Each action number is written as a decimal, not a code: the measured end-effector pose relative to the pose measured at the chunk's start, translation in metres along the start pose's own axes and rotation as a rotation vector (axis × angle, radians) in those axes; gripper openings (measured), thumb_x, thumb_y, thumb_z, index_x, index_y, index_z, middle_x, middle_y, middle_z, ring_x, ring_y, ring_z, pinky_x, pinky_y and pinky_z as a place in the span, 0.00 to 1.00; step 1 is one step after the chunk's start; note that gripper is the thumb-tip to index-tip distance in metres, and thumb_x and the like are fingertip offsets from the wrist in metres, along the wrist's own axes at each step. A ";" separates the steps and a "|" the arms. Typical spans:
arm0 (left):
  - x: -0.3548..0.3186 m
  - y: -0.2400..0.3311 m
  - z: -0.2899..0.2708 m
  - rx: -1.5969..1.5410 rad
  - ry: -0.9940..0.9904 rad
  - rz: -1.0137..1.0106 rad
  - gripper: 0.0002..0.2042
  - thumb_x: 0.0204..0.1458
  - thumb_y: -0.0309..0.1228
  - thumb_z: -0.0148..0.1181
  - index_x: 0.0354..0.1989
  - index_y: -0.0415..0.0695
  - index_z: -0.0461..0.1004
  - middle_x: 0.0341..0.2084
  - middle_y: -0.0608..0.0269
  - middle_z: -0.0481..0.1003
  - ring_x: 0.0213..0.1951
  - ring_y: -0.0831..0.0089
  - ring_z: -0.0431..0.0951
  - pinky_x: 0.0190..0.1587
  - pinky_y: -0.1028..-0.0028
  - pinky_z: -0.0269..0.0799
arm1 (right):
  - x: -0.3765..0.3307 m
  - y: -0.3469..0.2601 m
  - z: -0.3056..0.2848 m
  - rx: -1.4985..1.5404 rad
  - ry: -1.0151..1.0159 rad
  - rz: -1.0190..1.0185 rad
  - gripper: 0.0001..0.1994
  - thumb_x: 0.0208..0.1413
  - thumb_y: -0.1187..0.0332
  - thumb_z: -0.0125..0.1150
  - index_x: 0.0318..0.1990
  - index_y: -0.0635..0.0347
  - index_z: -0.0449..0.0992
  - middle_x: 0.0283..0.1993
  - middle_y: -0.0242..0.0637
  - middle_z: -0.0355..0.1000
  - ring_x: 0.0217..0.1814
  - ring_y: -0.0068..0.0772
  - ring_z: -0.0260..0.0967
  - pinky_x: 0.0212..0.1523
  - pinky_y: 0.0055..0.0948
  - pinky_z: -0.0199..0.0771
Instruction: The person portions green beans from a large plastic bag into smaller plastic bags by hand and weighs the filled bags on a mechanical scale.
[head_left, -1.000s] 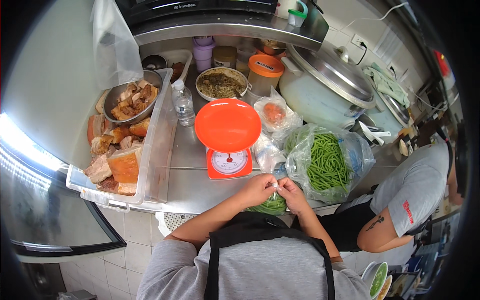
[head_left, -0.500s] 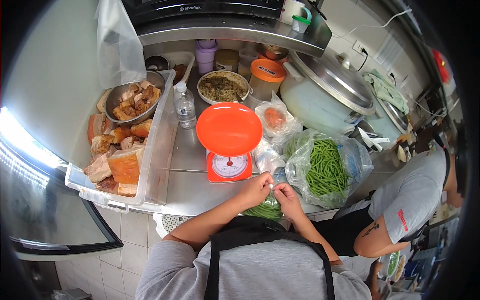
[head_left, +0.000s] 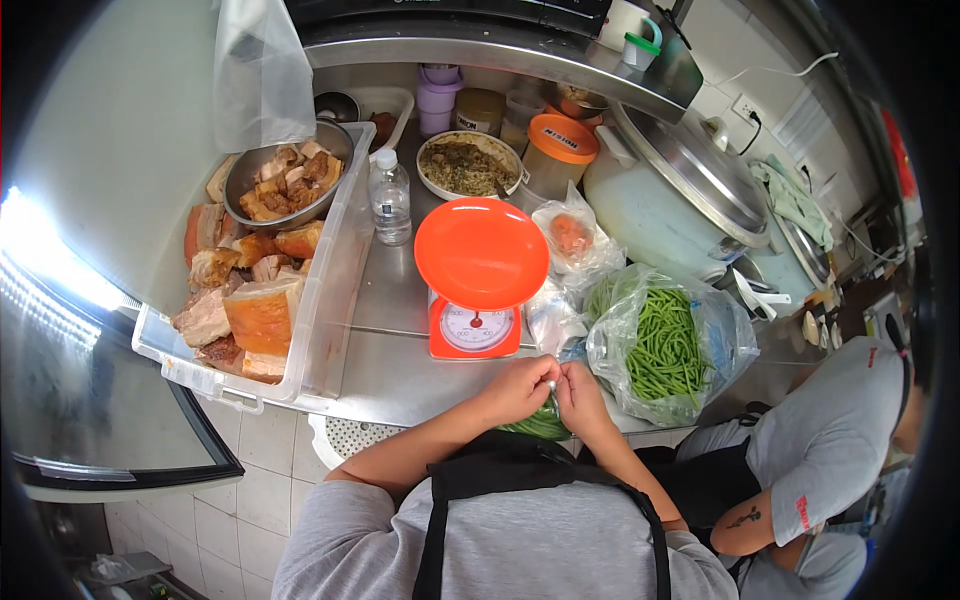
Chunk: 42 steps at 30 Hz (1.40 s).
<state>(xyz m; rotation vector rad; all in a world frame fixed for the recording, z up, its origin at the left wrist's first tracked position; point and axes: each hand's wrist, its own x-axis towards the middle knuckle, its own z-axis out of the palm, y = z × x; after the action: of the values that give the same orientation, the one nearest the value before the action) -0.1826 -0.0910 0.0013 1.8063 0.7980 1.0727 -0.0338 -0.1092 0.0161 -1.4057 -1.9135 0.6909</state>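
A small clear plastic bag of green beans (head_left: pixel 538 424) is held close to my body, at the counter's front edge. My left hand (head_left: pixel 522 390) pinches the gathered top of this bag. Close against it, my right hand (head_left: pixel 584 404) is closed on the same twisted neck, and a bit of plastic shows between the fingers. Just beyond my hands stands a kitchen scale (head_left: pixel 477 330) with a wide orange-red pan (head_left: pixel 482 253) that holds nothing. To the right lies a large open plastic bag of long green beans (head_left: pixel 665 345).
At left, a clear plastic bin (head_left: pixel 318 290) holds cooked pork chunks and a metal bowl (head_left: pixel 238 198) of meat. A water bottle (head_left: pixel 391 200), a dish of chopped greens (head_left: pixel 470 165), an orange-lidded tub (head_left: pixel 562 142) and a large lidded pot (head_left: pixel 650 195) stand behind. A co-worker (head_left: pixel 820 420) is at right.
My hands have come closer together on the bag's neck, the right one now turned more inward. The whole view has shifted slightly, and the co-worker has leaned lower.
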 end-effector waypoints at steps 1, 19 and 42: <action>-0.001 0.001 0.000 0.000 -0.001 0.001 0.05 0.39 0.22 0.49 0.26 0.41 0.62 0.18 0.59 0.65 0.23 0.67 0.66 0.26 0.72 0.61 | 0.001 0.000 0.000 0.021 -0.020 0.006 0.04 0.48 0.73 0.46 0.30 0.64 0.65 0.26 0.46 0.64 0.29 0.44 0.63 0.30 0.31 0.62; -0.037 0.028 -0.070 0.177 -0.027 0.050 0.05 0.43 0.27 0.49 0.22 0.40 0.67 0.19 0.58 0.64 0.26 0.61 0.64 0.33 0.68 0.60 | 0.061 -0.081 -0.065 0.032 -0.277 -0.313 0.01 0.43 0.74 0.52 0.24 0.61 0.67 0.25 0.39 0.65 0.27 0.36 0.64 0.29 0.27 0.64; -0.075 -0.047 -0.117 0.683 0.946 -0.169 0.19 0.38 0.29 0.52 0.42 0.43 0.58 0.46 0.47 0.51 0.50 0.52 0.51 0.53 0.57 0.45 | 0.455 0.002 -0.019 -0.446 0.365 -0.647 0.13 0.46 0.68 0.49 0.40 0.62 0.68 0.43 0.49 0.64 0.47 0.44 0.60 0.47 0.34 0.59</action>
<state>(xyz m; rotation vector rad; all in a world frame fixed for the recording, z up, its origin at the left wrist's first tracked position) -0.3243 -0.0923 -0.0370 1.6287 2.0359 1.6891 -0.1124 0.3276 0.1165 -0.9534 -2.1074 -0.2949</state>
